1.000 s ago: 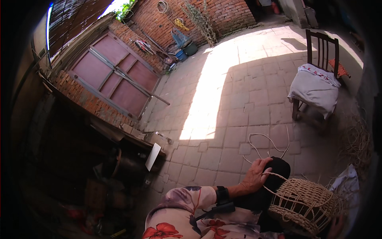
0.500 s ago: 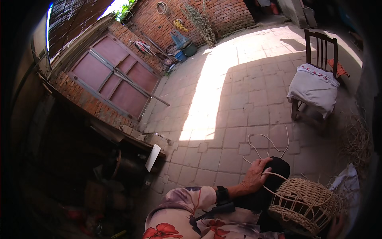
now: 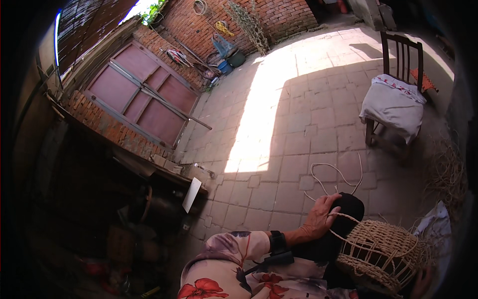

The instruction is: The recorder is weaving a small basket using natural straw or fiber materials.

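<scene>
A woven straw-coloured basket (image 3: 383, 239) lies tilted on my lap, with tight weave on its upper part and open, ladder-like strands lower down. My left hand (image 3: 318, 219) rests on my dark-clad knee (image 3: 352, 207), fingers closed on a twisted straw cord (image 3: 347, 216) that runs to the basket. Beyond the knee, a loose pale cord (image 3: 343, 182) loops over the paving. At the basket's right end, in shadow, my right hand (image 3: 423, 281) shows only in part; its fingers are hidden. Loose straw ends (image 3: 423, 251) stick out beside it.
A wooden chair (image 3: 401, 60) with a white cloth (image 3: 393, 107) over its seat stands at the right. Below it lies a heap of dry fibre (image 3: 448, 167) near a white cloth bundle (image 3: 434, 222). A pink door (image 3: 144, 94) and buckets (image 3: 225, 68) are at far left.
The view has shifted very slightly. My left hand keeps its place on the knee with the cord, and the basket stays where it was.
</scene>
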Action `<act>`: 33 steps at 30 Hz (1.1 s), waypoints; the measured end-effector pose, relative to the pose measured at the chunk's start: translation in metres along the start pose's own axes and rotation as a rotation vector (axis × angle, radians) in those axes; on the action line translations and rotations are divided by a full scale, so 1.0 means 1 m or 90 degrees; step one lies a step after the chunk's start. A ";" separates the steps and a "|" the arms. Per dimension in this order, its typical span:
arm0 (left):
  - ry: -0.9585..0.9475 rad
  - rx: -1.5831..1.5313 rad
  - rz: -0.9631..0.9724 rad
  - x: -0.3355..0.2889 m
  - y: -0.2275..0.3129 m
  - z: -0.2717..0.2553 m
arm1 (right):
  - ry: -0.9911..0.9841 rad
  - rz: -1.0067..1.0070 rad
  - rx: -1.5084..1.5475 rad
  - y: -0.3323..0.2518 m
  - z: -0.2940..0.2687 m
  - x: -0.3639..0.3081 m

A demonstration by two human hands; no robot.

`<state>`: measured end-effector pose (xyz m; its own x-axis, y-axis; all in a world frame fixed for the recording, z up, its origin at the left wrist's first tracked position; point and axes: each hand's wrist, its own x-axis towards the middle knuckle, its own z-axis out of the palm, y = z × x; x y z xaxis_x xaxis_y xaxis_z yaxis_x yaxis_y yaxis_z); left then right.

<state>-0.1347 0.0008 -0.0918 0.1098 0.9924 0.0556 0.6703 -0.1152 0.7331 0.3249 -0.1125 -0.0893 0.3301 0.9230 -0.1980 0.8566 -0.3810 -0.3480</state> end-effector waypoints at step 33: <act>-0.005 0.009 0.006 0.000 0.001 -0.002 | 0.025 -0.027 0.004 0.001 0.002 -0.001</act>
<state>-0.1352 0.0005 -0.0896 0.1220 0.9909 0.0561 0.6799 -0.1246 0.7226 0.3251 -0.1136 -0.0911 0.3085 0.9398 -0.1470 0.8680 -0.3414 -0.3607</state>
